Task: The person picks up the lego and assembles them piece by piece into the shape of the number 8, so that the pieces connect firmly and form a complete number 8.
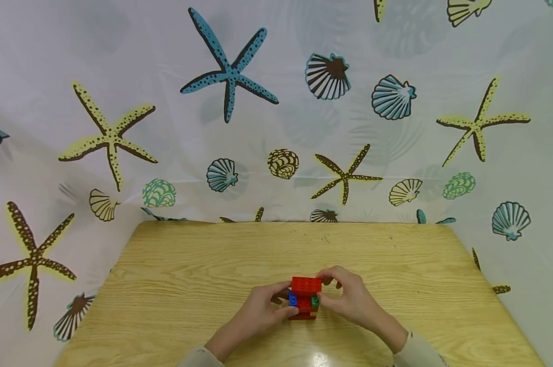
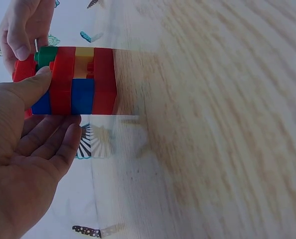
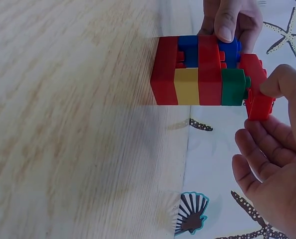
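Observation:
A small tower of toy building bricks stands upright on the wooden table (image 1: 189, 265). From the bottom it has a red brick (image 3: 164, 74), a yellow brick (image 3: 187, 87) beside a blue one, a red brick (image 3: 209, 69), then a green brick (image 3: 232, 87) beside an upper blue brick (image 3: 231, 50). My left hand (image 1: 260, 308) pinches the upper blue brick, thumb on its near side. Between thumb and fingers, my right hand (image 1: 351, 298) holds a red top brick (image 1: 306, 285). That brick sits slightly tilted over the tower; green studs show beneath it in the right wrist view.
A pale curtain (image 1: 276, 127) printed with starfish and shells hangs behind the table and along both sides. Bare wood extends around the tower. Light reflects off the table near its front.

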Motion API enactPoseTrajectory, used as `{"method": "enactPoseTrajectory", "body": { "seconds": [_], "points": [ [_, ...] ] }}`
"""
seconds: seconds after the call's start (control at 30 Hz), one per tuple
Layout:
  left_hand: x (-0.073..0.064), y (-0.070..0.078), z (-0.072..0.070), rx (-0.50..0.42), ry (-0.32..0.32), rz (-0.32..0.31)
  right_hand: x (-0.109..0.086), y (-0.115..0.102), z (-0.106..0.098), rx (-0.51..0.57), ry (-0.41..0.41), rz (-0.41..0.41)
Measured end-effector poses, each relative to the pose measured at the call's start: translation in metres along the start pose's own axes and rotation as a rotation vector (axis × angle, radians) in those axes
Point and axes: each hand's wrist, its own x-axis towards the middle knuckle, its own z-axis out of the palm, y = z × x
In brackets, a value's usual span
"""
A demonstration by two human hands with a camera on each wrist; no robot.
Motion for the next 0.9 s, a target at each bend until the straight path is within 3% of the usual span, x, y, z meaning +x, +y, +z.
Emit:
{"method": "enactPoseTrajectory", "body": {
  "seconds": [0.9],
  "points": [
    [0.0011, -0.0010, 0.0009, -0.009, 0.008, 0.002, -0.0045, 0.0018, 0.0012, 0.050, -0.066, -0.072]
  ]
}}
